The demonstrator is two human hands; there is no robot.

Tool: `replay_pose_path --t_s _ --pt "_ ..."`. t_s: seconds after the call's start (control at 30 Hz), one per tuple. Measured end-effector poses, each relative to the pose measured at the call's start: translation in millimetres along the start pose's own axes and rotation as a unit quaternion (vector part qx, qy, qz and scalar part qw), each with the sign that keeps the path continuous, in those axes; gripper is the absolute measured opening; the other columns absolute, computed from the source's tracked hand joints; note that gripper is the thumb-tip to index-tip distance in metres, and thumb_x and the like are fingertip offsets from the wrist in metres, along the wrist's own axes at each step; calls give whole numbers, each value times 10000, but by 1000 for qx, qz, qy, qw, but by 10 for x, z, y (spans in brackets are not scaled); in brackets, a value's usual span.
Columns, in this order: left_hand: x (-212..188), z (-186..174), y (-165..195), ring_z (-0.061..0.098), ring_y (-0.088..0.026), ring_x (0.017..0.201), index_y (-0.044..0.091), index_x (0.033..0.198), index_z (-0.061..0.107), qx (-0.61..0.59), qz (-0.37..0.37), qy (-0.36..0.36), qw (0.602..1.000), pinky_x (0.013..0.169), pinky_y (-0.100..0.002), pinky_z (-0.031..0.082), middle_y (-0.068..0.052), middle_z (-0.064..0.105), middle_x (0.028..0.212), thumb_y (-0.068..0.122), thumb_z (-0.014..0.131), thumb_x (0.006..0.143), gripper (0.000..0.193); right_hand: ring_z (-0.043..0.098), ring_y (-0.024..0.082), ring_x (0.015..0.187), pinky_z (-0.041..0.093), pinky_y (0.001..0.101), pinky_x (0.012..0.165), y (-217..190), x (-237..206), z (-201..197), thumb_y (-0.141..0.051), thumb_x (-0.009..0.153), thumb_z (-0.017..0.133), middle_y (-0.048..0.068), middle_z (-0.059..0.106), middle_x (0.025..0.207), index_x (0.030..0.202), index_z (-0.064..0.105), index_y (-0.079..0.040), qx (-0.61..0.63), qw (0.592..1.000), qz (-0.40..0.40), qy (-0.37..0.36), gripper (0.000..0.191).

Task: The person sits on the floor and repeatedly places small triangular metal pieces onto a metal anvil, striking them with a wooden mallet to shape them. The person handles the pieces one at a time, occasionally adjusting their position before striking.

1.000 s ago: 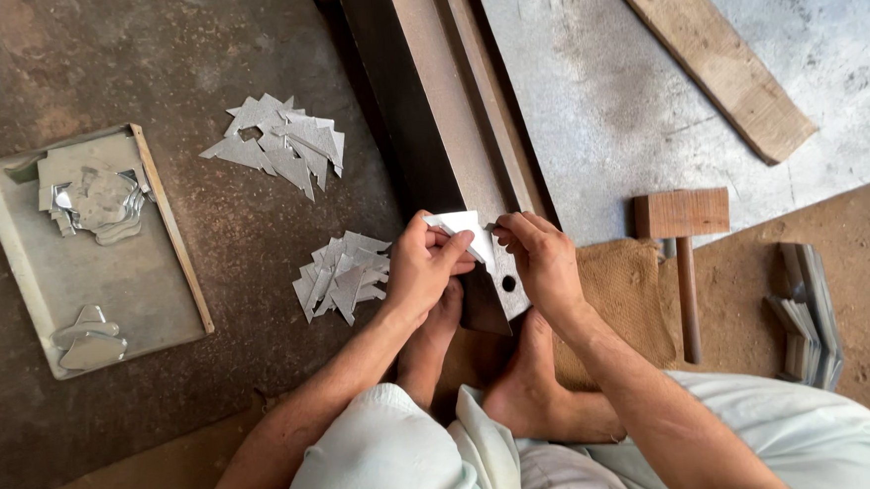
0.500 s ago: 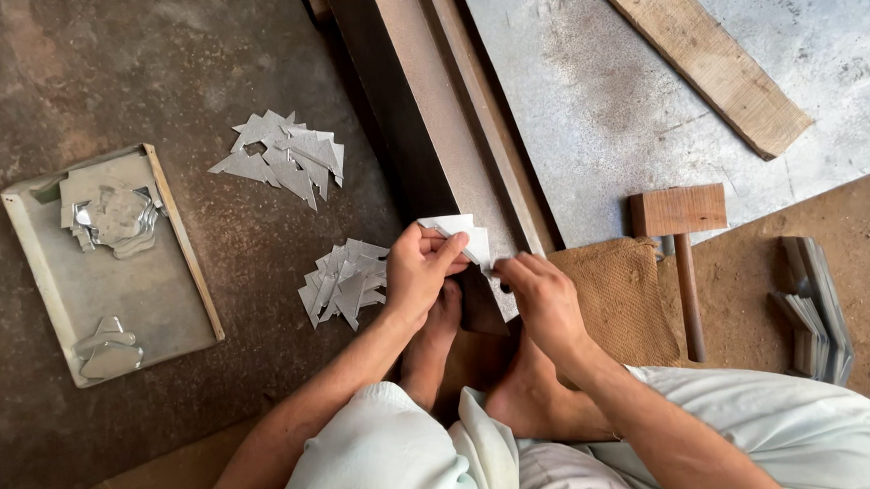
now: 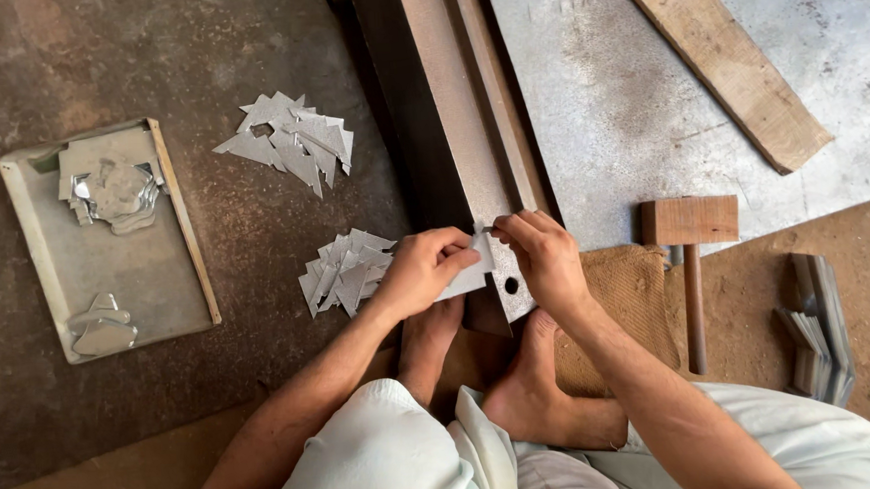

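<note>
Both bare forearms reach forward from the lap and converge, the left hand (image 3: 424,271) curled with its fingers (image 3: 456,258) pinched shut, the right hand (image 3: 547,258) arched just beside it, fingertips bent down, bare feet tucked beneath.

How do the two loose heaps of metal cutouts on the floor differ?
The far heap of cutouts lies well away from the hands; the near heap of cutouts lies right beside the left hand. The far heap is spread wider and looser, the near heap tighter and more overlapped. Both are thin grey pointed pieces on the dark floor.
</note>
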State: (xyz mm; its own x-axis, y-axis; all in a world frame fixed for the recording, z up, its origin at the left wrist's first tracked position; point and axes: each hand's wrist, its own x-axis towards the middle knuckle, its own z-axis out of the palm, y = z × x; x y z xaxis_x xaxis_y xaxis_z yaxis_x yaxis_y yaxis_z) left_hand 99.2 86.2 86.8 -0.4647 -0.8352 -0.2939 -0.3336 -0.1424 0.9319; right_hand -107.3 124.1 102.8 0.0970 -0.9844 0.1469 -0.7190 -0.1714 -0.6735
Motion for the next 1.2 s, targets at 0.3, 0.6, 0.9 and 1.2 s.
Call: replay_pose_path --t_s 0.3,0.6,0.9,1.2 --pt "75 -14 24 751 -161 720 37 1024 753 22 -12 -13 1000 649 -314 588 -84 797 886 230 744 910 224 656 222 781 567 374 682 18 2 68 28 934 681 64 700 895 1041 705 -36 -59 998 4 -32 128" --pt "29 24 44 762 -144 770 35 997 751 27 12 9 1000 668 -310 582 -79 798 885 237 754 915 218 630 293 821 540 418 708 -22 -60 44 60 904 683 105 662 877 1043 702 -31 -36 999 -1 -11 167" --pt "19 64 -8 749 -158 723 41 1008 747 31 -2 7 999 652 -305 578 -82 792 880 228 751 900 216 627 278 809 539 411 701 -51 -232 46 93 851 602 95 659 899 1050 699 -31 -74 997 -6 -20 253" --pt "-38 91 48 714 -129 724 35 1002 749 43 -6 13 999 650 -302 562 -73 772 839 246 764 896 236 620 305 836 522 444 712 -275 -382 -117 27 835 626 98 628 861 991 674 -67 -78 997 0 -11 188"
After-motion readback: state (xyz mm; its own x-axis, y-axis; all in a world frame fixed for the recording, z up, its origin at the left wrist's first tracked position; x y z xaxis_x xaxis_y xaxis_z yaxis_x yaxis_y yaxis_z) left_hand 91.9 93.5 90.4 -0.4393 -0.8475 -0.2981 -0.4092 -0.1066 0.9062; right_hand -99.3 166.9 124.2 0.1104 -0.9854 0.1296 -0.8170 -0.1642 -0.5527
